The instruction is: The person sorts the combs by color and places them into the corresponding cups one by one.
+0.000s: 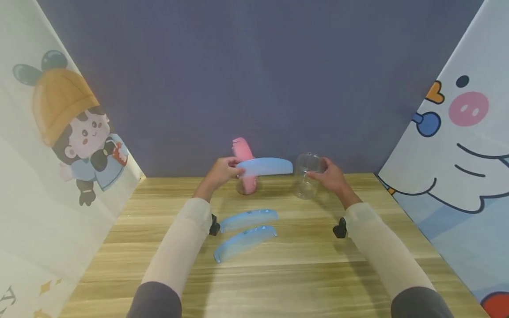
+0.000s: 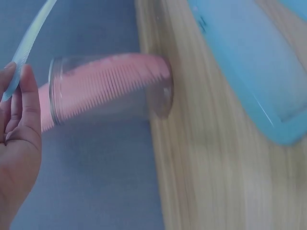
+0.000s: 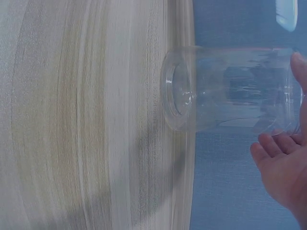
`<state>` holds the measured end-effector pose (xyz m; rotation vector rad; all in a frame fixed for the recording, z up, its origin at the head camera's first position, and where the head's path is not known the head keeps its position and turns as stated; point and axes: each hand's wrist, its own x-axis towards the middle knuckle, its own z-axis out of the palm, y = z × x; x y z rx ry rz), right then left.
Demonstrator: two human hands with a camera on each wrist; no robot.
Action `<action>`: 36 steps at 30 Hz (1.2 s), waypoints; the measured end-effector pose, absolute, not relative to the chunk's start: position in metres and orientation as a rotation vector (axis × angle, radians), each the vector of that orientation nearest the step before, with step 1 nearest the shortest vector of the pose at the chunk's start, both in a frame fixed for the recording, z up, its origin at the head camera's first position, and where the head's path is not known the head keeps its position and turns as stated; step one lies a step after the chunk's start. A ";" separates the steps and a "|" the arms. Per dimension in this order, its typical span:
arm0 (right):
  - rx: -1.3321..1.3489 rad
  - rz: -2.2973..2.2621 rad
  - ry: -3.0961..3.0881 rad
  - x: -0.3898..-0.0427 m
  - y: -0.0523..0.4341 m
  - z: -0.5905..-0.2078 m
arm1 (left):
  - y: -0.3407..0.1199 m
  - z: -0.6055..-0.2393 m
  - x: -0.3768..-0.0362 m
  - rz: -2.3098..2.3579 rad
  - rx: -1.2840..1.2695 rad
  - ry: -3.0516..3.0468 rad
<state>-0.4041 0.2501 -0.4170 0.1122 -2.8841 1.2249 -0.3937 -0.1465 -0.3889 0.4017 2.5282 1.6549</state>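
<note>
A light blue comb (image 1: 267,166) is pinched at one end by my left hand (image 1: 223,171), held level above the table. Just behind it a pink comb (image 1: 243,150) leans in a clear plastic jar (image 2: 110,103); in the left wrist view its teeth show through the jar's wall. My right hand (image 1: 330,175) grips a second clear jar (image 1: 305,182) around its upper part, thumb on the near side. Nothing shows inside that jar, and the right wrist view catches its round base (image 3: 177,91).
Two more blue combs, one farther (image 1: 249,217) and one nearer (image 1: 244,243), lie on the wooden table (image 1: 302,282). A dark grey panel (image 1: 254,79) rises behind the table. Printed cartoon panels stand at the left (image 1: 24,176) and right (image 1: 417,168).
</note>
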 end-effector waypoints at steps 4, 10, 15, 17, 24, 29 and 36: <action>0.112 1.225 -2.891 -0.405 0.250 -0.419 | -0.135 -0.385 -0.396 1.682 0.391 2.494; 0.127 1.270 -2.889 -0.406 0.250 -0.419 | -0.122 -0.379 -0.403 1.779 0.342 2.433; 0.127 1.274 -2.885 -0.407 0.252 -0.417 | -0.109 -0.369 -0.408 1.826 0.326 2.389; 0.126 1.263 -2.885 -0.407 0.252 -0.416 | -0.104 -0.365 -0.409 1.851 0.327 2.370; 0.134 1.245 -2.902 -0.405 0.251 -0.414 | -0.086 -0.357 -0.413 1.948 0.264 2.274; 0.120 1.261 -2.890 -0.402 0.249 -0.415 | -0.071 -0.353 -0.415 2.107 0.158 2.087; 0.101 1.255 -2.892 -0.400 0.250 -0.415 | -0.054 -0.349 -0.416 2.307 0.112 1.927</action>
